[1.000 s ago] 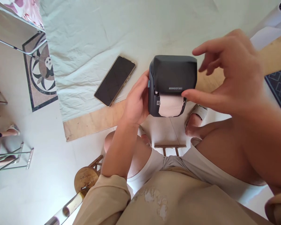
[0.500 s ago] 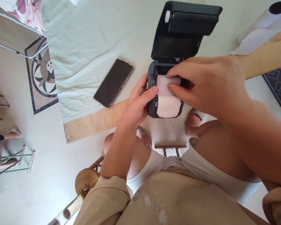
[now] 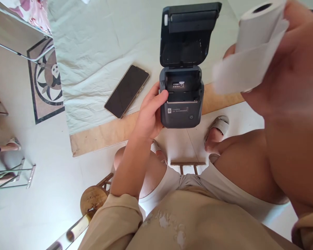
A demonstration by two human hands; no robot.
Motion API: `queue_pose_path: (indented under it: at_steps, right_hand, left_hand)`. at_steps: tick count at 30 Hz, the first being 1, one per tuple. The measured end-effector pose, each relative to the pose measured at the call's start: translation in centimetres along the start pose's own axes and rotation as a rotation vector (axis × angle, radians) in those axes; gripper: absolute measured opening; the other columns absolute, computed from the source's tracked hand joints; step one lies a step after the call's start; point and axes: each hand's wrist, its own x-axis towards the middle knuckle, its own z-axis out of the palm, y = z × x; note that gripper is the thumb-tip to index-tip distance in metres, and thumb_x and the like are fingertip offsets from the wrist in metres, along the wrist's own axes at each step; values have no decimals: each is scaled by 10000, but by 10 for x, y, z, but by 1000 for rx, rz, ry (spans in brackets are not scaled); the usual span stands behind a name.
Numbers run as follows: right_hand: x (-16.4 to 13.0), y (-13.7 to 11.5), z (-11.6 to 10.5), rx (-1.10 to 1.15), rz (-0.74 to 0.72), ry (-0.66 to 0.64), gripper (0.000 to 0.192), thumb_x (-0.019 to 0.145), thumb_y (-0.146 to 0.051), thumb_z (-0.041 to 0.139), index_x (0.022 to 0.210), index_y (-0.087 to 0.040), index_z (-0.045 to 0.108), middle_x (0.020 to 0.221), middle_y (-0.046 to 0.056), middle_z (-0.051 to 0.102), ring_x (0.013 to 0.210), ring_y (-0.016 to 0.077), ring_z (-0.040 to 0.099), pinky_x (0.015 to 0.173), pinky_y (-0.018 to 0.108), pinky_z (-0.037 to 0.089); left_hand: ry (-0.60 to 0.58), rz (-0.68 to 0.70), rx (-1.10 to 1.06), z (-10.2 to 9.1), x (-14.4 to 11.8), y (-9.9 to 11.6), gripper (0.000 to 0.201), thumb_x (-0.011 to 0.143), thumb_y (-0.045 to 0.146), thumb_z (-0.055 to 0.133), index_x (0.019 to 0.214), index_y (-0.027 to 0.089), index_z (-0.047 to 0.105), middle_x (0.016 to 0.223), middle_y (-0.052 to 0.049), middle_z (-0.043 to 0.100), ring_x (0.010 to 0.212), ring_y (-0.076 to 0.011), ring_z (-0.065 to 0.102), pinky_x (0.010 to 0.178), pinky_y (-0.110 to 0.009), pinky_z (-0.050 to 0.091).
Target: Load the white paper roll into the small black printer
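My left hand [image 3: 150,113] grips a dark grey portable printer [image 3: 181,116] by its left side, the thumb on the edge of its paper bay. The printer's lid [image 3: 189,43] stands swung up, and the bay [image 3: 182,85] is bare, with a small printed label inside. Up at the right, my right hand [image 3: 299,59] is closed around a white paper roll [image 3: 253,36], held apart from the printer. A loose strip of paper [image 3: 241,76] hangs from the roll toward the left, slightly blurred. Most of the right fingers are hidden behind the roll.
A smartphone [image 3: 127,91] lies dark-screened on the pale green cloth [image 3: 94,52] left of the printer. The table's wooden edge [image 3: 101,133] runs below it. A round wooden stool [image 3: 94,199] stands at lower left. My legs are under the printer.
The white paper has come out of the printer's bay. My right hand has moved up and right, away from the printer, with a paper roll in it. The printer has shifted slightly left.
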Motion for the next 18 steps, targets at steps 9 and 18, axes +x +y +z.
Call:
queue_pose_path:
  at_steps: [9, 18]
  right_hand:
    - [17, 44, -17, -535, -22, 131, 274, 730, -243, 755, 937, -199, 582, 857, 37, 612, 765, 146, 584, 738, 351, 505]
    - [14, 39, -25, -869, -115, 43, 588, 767, -247, 787, 1321, -229, 592, 1267, 111, 649, 1192, 296, 620, 1096, 507, 447]
  left_hand:
    - [-25, -2, 62, 4, -1, 5, 552, 798, 561, 779, 1241, 285, 599, 1252, -41, 748, 1300, -342, 679, 882, -408, 655]
    - [-28, -25, 21, 3, -2, 4, 589, 767, 552, 821, 1239, 278, 599, 1301, -43, 710, 1274, -341, 686, 886, -396, 650]
